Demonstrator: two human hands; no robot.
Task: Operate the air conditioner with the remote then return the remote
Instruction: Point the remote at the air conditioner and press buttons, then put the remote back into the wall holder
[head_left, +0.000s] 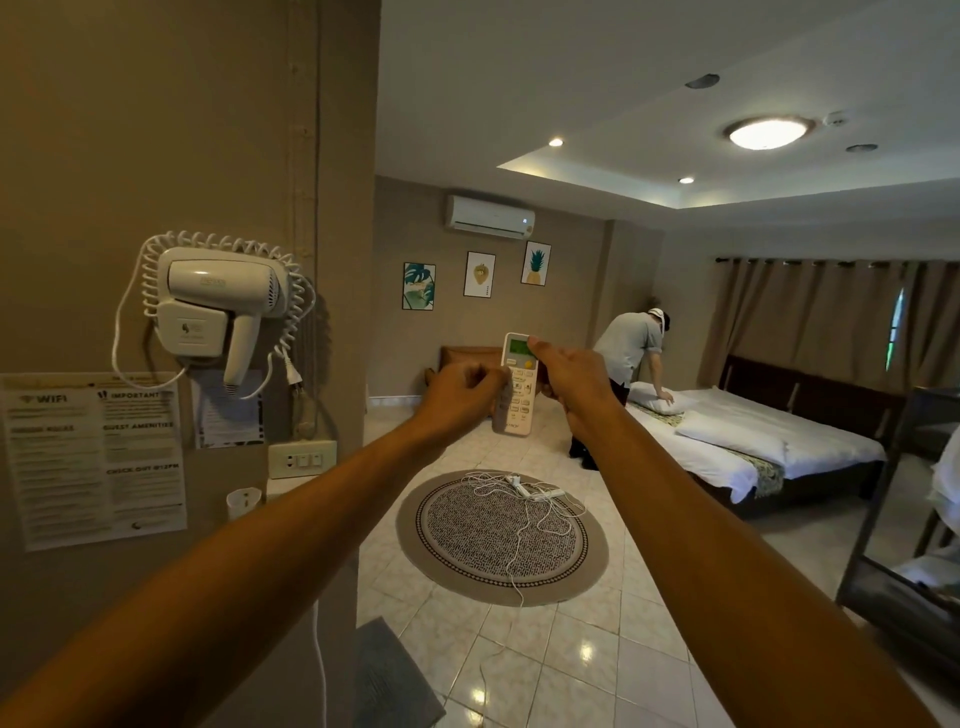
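A white air conditioner (491, 217) hangs high on the far wall, a small light showing at its right end. I hold a white remote (517, 387) upright at arm's length, its green display at the top facing me. My left hand (460, 397) grips the remote's left edge and lower body. My right hand (569, 376) holds the remote's right side, its thumb resting on the upper right corner beside the display. The remote's back and part of its keypad are hidden by my fingers.
A wall on the left carries a hair dryer (218, 306), notices (93, 457) and a socket (301, 460). A round rug (501, 535) with a white cable lies on the tiled floor. A person (628, 358) bends over the bed (753, 441). A dark rack (904, 519) stands at right.
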